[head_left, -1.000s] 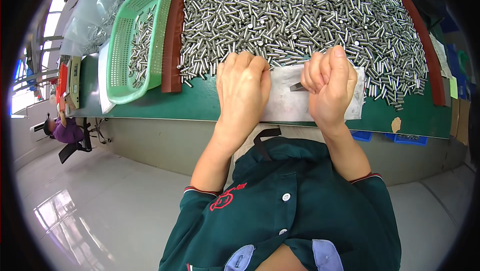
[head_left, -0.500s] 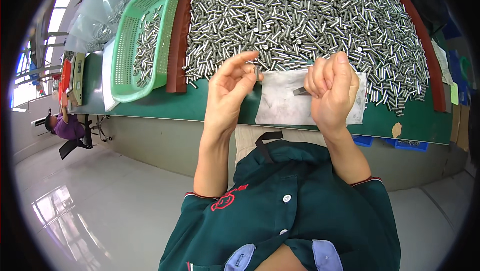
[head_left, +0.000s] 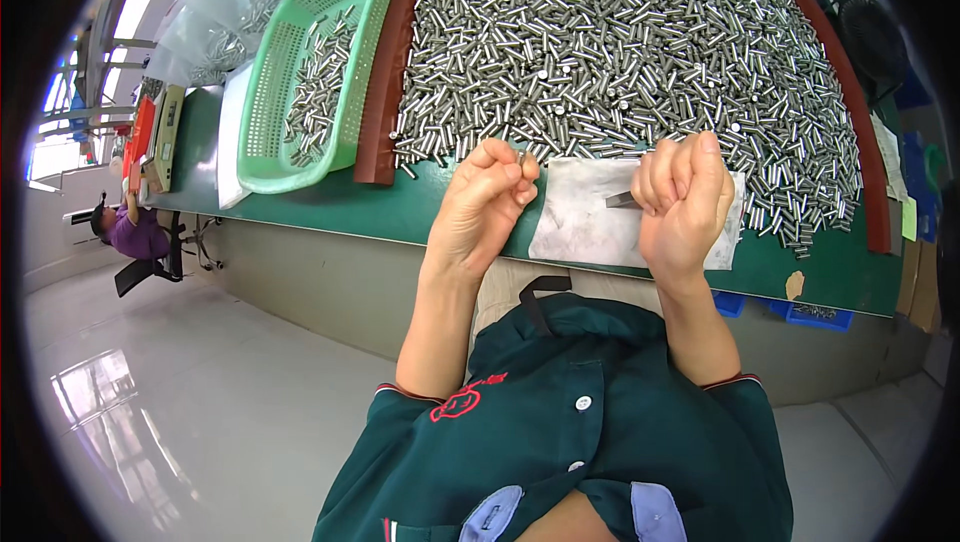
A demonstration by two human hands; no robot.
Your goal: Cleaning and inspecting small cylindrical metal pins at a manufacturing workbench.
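My left hand (head_left: 482, 204) is closed in a pinch at the near edge of a wide heap of short shiny metal pins (head_left: 600, 52). Between its thumb and fingertips sits one small metal pin, mostly hidden. My right hand (head_left: 682, 204) is curled in a fist around a flat grey metal tool; a short dark end of the tool (head_left: 621, 200) sticks out to the left. What the rest of that tool looks like is covered by the fingers. Beneath the right hand lies a stained white cloth (head_left: 585, 227), spread on the green tabletop (head_left: 400, 217).
Reddish-brown rails (head_left: 378, 142) border the heap at left and right. Left of them stands a green plastic basket (head_left: 258, 132) part-filled with pins, with clear bags (head_left: 205, 37) behind. Blue bins (head_left: 812, 316) sit below the table edge. A person in purple (head_left: 140, 234) sits far left.
My left hand's fingers have closed further round the pin, which showed plainly before. The right hand still grips the tool. The whole view has shifted slightly, with the table appearing lower and farther right.
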